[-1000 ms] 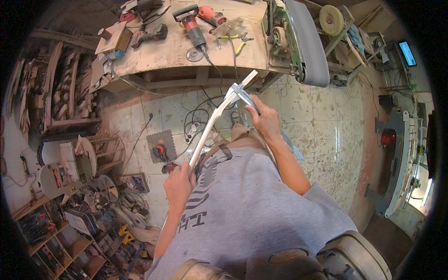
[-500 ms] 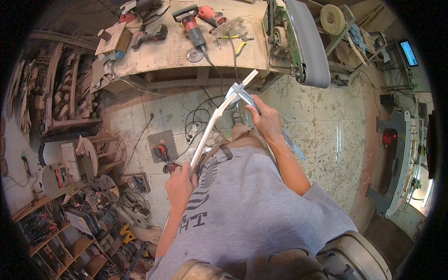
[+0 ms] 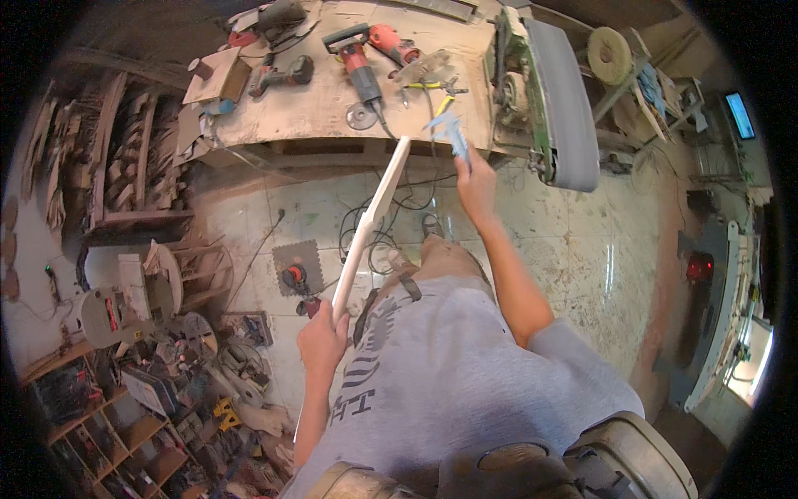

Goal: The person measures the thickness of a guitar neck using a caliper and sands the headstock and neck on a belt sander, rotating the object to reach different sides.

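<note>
My left hand [image 3: 322, 339] is closed round the lower end of a long pale wooden piece [image 3: 362, 234], slim along the handle and wider toward its far end. That piece slants up and away, its tip near the front edge of the workbench. In my right hand [image 3: 477, 185] is a metal caliper [image 3: 450, 133], gripped with the fingers closed and blurred by motion. Its jaws point toward the bench and stand apart from the wood, to the right of its tip.
On the workbench [image 3: 316, 104] lie an angle grinder [image 3: 359, 75], a cordless drill [image 3: 281, 75] and yellow-handled pliers [image 3: 446, 103]. A belt sander [image 3: 559, 104] stands at its right. Cables [image 3: 357, 229] and an orange-black sander [image 3: 293, 276] lie on the floor. Cluttered shelves [image 3: 125, 432] fill the lower left.
The caliper has come off the wooden piece and moved up and to the right with my right hand. The wood has turned a little more upright, its tip shifting left.
</note>
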`<state>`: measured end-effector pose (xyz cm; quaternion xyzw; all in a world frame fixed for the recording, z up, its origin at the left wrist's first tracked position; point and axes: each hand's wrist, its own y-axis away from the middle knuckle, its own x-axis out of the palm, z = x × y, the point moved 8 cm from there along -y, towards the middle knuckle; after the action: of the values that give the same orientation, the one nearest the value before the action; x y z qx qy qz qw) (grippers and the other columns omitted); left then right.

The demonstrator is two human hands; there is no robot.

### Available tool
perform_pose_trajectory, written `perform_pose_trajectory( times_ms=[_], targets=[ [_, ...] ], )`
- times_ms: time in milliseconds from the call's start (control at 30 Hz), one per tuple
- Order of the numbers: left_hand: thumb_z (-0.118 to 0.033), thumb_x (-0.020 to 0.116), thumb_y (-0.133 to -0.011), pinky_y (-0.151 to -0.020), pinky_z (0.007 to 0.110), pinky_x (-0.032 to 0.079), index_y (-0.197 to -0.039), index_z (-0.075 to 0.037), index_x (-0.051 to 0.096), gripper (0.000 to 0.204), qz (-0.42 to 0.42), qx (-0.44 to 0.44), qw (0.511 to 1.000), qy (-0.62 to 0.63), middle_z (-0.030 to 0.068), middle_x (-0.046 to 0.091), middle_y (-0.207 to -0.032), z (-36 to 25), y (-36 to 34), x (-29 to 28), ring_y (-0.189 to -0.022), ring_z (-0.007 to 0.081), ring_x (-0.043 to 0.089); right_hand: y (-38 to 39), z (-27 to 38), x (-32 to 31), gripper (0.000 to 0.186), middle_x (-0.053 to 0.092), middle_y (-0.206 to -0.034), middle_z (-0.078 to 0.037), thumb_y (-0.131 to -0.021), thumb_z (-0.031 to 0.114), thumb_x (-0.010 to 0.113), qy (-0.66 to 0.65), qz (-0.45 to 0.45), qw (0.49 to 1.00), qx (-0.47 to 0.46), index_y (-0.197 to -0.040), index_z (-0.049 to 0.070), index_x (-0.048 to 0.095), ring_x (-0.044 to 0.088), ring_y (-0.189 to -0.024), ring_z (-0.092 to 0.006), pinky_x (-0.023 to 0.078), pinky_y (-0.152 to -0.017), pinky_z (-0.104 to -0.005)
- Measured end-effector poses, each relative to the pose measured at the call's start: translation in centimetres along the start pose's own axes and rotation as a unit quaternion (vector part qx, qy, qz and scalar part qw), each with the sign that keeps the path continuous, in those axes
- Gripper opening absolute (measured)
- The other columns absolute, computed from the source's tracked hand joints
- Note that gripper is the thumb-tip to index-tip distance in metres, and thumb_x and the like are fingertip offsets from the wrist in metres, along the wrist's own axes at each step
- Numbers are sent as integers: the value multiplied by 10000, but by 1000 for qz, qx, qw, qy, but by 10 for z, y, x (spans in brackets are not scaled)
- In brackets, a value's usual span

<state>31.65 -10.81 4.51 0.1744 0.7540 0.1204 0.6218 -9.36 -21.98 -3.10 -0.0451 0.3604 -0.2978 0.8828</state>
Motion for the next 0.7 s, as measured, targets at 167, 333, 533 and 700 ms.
perform_pose_trajectory(
  times_ms=[167, 333, 533, 700],
  targets=[
    [-320, 726, -964, -666, 355, 547, -1123, -51, 600, 337, 141, -71, 887, 434, 101, 727, -853, 25, -16, 44, -752, 221, 696, -107, -70, 80, 488, 692, -1032, -334, -945, 107, 582, 64, 42, 985, 153, -1396, -76, 546, 678, -996, -498, 526, -879, -565],
    [-356, 754, -951, -681, 283, 535, -1234, -6, 591, 479, 186, -107, 751, 624, 72, 725, -913, -11, -28, 45, -766, 139, 668, -179, -139, 136, 447, 705, -1098, -326, -855, 80, 610, 11, 17, 951, 309, -1272, -82, 605, 688, -1079, -475, 535, -964, -526],
    [-365, 799, -889, -574, 267, 521, -1256, -17, 586, 549, 166, -139, 685, 696, 24, 638, -894, -57, -44, 45, -738, 131, 663, -210, -133, 144, 485, 683, -1169, -344, -862, 132, 636, -70, -36, 943, 323, -1312, -48, 626, 661, -1167, -466, 510, -1015, -509],
    [-426, 827, -821, -588, 249, 455, -1163, -30, 619, 563, 180, -84, 717, 669, -10, 588, -855, -86, -67, 43, -713, 90, 580, -147, -76, 143, 525, 721, -883, -194, -1022, 465, 570, -137, 22, 972, 190, -1159, -25, 698, 690, -853, -341, 529, -840, -440]
  ],
)
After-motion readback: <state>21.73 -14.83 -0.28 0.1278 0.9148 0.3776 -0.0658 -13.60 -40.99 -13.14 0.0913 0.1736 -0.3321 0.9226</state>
